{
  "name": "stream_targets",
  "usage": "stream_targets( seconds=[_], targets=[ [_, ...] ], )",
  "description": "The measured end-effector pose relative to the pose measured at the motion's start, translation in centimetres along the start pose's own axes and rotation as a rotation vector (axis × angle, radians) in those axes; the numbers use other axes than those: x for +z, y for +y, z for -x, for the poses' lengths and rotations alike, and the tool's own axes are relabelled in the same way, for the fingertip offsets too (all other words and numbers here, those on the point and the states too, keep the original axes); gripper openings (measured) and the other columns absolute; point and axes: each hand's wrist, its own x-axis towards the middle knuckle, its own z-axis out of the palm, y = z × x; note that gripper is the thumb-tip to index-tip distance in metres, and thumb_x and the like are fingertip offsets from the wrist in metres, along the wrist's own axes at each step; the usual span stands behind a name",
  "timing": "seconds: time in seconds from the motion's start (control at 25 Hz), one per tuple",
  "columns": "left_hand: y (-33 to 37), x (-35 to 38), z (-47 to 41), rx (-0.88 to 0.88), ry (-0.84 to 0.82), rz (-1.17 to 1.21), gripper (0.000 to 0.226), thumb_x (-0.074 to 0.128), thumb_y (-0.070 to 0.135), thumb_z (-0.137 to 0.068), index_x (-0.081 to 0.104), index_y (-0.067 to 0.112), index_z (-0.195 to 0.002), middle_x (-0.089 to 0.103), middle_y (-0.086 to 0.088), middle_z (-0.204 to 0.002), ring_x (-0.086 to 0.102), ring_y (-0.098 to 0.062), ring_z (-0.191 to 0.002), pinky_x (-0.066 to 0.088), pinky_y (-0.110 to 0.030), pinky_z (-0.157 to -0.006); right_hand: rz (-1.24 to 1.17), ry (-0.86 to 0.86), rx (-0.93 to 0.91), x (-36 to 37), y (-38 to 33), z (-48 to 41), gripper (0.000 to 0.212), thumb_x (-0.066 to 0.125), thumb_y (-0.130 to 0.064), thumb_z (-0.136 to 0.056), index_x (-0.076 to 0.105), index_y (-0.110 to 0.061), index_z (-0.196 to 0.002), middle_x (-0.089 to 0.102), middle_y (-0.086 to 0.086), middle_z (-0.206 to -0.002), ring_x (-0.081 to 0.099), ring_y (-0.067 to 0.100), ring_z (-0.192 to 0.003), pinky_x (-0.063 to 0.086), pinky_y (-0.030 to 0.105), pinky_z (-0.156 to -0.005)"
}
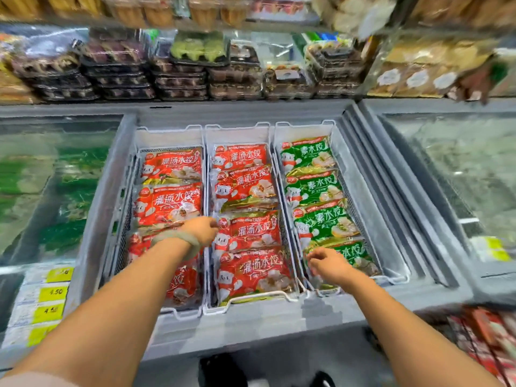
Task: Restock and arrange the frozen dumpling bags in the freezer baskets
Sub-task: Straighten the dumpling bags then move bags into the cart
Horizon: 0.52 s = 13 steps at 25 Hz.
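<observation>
Three white wire baskets stand side by side in the open freezer. The left basket [170, 135] and the middle basket [237, 132] hold red dumpling bags in rows. The right basket [304, 129] holds green dumpling bags [315, 188]. My left hand [199, 229] is over the divide between the left and middle baskets, its fingers curled onto the left corner of the third red bag [251, 233] in the middle basket. My right hand [329, 265] is over the nearest green bag [354, 255], with curled fingers pinching its left edge.
The sliding glass lid [405, 191] is pushed right. Closed glass lids cover the neighbouring freezer sections, left [42, 177] and right [474, 163]. Shelves of stacked trays [178, 76] rise behind. Yellow price tags [51, 294] line the front left. More red packs [491, 339] lie at the lower right.
</observation>
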Motion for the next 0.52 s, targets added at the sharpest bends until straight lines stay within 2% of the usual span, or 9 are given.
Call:
stream_targets(
  seconds=[0.08,0.16,0.24,0.32,0.44,0.52],
  targets=[
    [5.7,0.7,0.2,0.047,-0.009,-0.010,0.034,0.039,0.021,-0.098,0.061,0.020,-0.124,0.062,-0.004,-0.129,0.058,-0.023,-0.115,0.046,-0.028,-0.095,-0.056,0.039,0.027,-3.3,4.7,1.3,0.022,0.045,-0.005,-0.093,0.064,-0.006,-0.103,0.064,0.009,-0.094,0.056,0.021,-0.082,0.044,0.030,-0.070],
    [11.4,1.9,0.5,0.110,-0.017,-0.022,0.033,0.040,0.021,-0.098,0.062,0.018,-0.122,0.062,-0.006,-0.128,0.059,-0.025,-0.114,0.047,-0.030,-0.095,-0.105,0.073,0.033,-6.3,9.1,3.0,0.021,0.046,-0.002,-0.093,0.064,-0.007,-0.100,0.064,0.011,-0.093,0.056,0.021,-0.077,0.043,0.027,-0.067],
    [17.6,4.0,0.8,0.172,-0.035,-0.005,0.031,0.042,0.020,-0.098,0.063,0.014,-0.120,0.064,-0.009,-0.124,0.061,-0.026,-0.110,0.049,-0.032,-0.094,-0.194,0.111,0.061,-9.5,13.8,5.0,0.024,0.044,0.005,-0.091,0.062,-0.009,-0.083,0.060,0.014,-0.086,0.051,0.018,-0.066,0.041,0.021,-0.057],
    [24.1,6.5,1.2,0.239,-0.053,0.025,0.030,0.044,0.019,-0.097,0.064,0.011,-0.119,0.065,-0.010,-0.122,0.061,-0.027,-0.110,0.049,-0.035,-0.097,-0.263,0.165,0.109,-12.8,19.3,7.1,0.028,0.044,0.009,-0.089,0.058,-0.010,-0.075,0.057,0.015,-0.081,0.049,0.017,-0.064,0.037,0.021,-0.055],
    [34.1,10.5,1.9,0.335,-0.081,0.021,0.027,0.047,0.022,-0.097,0.066,0.014,-0.115,0.067,-0.007,-0.118,0.062,-0.025,-0.108,0.049,-0.032,-0.096,-0.277,0.239,0.179,-17.0,28.2,10.6,0.022,0.049,0.005,-0.089,0.063,-0.007,-0.077,0.058,0.018,-0.080,0.051,0.018,-0.061,0.040,0.026,-0.061],
    [39.4,12.9,2.5,0.404,-0.073,-0.024,0.026,0.048,0.021,-0.096,0.067,0.015,-0.112,0.068,-0.007,-0.115,0.062,-0.025,-0.110,0.048,-0.031,-0.094,-0.311,0.274,0.238,-18.6,32.8,12.9,0.025,0.047,0.001,-0.091,0.060,-0.010,-0.072,0.057,0.014,-0.073,0.053,0.011,-0.052,0.040,0.023,-0.055]
  ],
)
